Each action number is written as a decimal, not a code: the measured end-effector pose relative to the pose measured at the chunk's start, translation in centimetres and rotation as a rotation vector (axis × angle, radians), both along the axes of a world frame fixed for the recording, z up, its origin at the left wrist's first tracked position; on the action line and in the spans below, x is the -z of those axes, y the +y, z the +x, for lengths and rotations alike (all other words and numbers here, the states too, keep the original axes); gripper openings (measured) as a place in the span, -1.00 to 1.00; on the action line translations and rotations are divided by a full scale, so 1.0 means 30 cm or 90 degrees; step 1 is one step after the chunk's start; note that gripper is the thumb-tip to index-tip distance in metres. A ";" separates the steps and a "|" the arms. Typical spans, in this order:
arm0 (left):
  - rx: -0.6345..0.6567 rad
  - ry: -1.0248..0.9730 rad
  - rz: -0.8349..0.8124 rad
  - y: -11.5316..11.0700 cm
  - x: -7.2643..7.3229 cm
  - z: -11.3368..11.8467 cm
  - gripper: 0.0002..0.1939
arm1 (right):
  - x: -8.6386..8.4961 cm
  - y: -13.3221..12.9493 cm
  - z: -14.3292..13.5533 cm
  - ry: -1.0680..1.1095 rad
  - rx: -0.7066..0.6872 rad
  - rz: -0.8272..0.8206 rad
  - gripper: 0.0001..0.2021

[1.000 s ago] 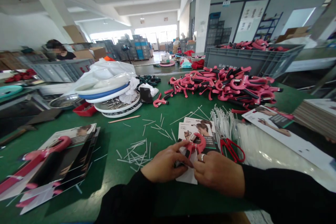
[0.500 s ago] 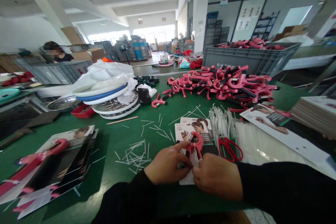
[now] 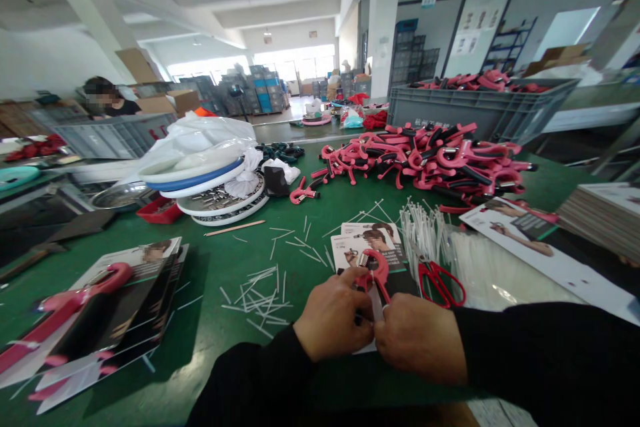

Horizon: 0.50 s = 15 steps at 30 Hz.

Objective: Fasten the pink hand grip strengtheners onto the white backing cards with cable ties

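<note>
A pink hand gripper (image 3: 376, 265) with a metal spring lies on a printed card (image 3: 345, 250) in front of me. My left hand (image 3: 336, 312) is closed around its left handle, with the index finger near the spring. Close beside it, my right hand (image 3: 420, 337) is curled into a fist at the lower end of the right handle. A pale strip shows between the handles; whether it is a tie or bare card I cannot tell. What the right fingers pinch is hidden. Red-handled scissors (image 3: 440, 283) rest by a bunch of white cable ties (image 3: 423, 233).
Cut tie ends (image 3: 260, 300) lie scattered left of my hands. Carded hand grippers (image 3: 95, 307) are stacked farther left. Behind are a heap of pink hand grippers (image 3: 415, 160), a grey crate (image 3: 470, 110) and trays of metal parts (image 3: 225, 203). A person (image 3: 113, 100) is at back left.
Both hands have shifted slightly right and stay close together. My left fingers are more tightly curled at the handle, and the hand gripper has barely moved.
</note>
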State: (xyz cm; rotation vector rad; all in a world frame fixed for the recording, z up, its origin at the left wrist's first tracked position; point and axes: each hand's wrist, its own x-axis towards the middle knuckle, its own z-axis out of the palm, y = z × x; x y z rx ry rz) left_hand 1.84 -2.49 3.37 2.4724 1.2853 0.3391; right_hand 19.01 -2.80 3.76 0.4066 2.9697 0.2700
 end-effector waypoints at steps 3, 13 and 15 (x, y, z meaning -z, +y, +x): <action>-0.008 0.008 0.020 -0.006 0.000 0.010 -0.88 | -0.004 -0.001 -0.006 -0.017 -0.004 -0.024 -0.89; 0.002 0.094 0.099 -0.077 0.018 -0.014 -0.77 | -0.010 0.002 0.189 0.170 0.308 0.099 -0.82; -0.003 0.077 0.099 -0.088 0.029 -0.023 -0.75 | 0.013 0.023 0.268 0.188 0.447 0.119 -0.75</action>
